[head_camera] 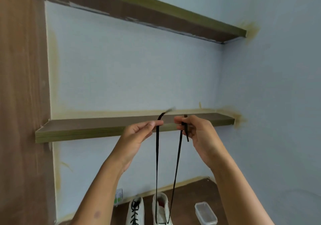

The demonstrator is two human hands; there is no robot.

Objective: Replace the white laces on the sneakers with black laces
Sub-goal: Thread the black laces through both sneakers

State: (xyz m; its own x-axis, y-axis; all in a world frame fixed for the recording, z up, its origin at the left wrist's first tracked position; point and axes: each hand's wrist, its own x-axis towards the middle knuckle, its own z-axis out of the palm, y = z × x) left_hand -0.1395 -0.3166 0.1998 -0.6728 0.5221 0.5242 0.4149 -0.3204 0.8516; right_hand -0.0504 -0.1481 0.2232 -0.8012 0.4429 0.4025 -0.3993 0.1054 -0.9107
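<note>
A person's left hand [139,134] and right hand [196,131] each pinch one end of a black lace [157,164], drawn up evenly from the right sneaker [161,209] on the wooden floor [191,193]. The left sneaker [135,211] appears already laced black; the right looks barely started.

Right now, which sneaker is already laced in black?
The left sneaker: black lace crisscrossed up its front. The right sneaker only has its lace pulled upward.

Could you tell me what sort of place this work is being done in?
Probably a home alcove or closet: bare wooden shelves are fixed to a painted wall, and sneakers stand beside a plastic container.
</note>
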